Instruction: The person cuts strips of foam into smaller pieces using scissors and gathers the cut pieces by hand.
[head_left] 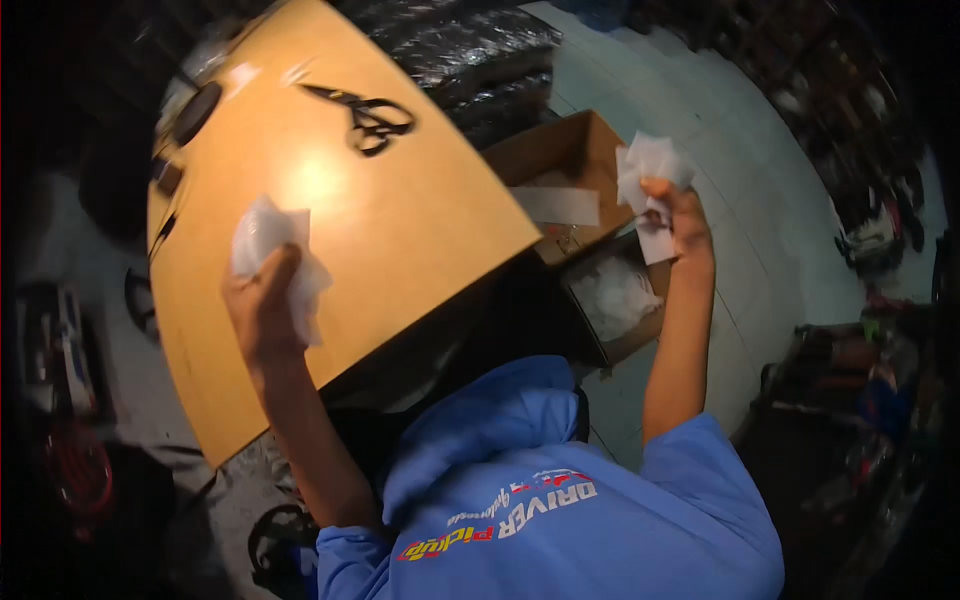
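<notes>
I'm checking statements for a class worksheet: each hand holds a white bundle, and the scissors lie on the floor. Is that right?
Not quite: the head view shows the scissors on the table. The left hand and right hand do each hold a white bundle.

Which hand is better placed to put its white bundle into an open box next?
Probably the right hand: in this view it holds its white bundle close beside the open boxes, while the left hand holds another white bundle against the tabletop, farther from them.
</notes>
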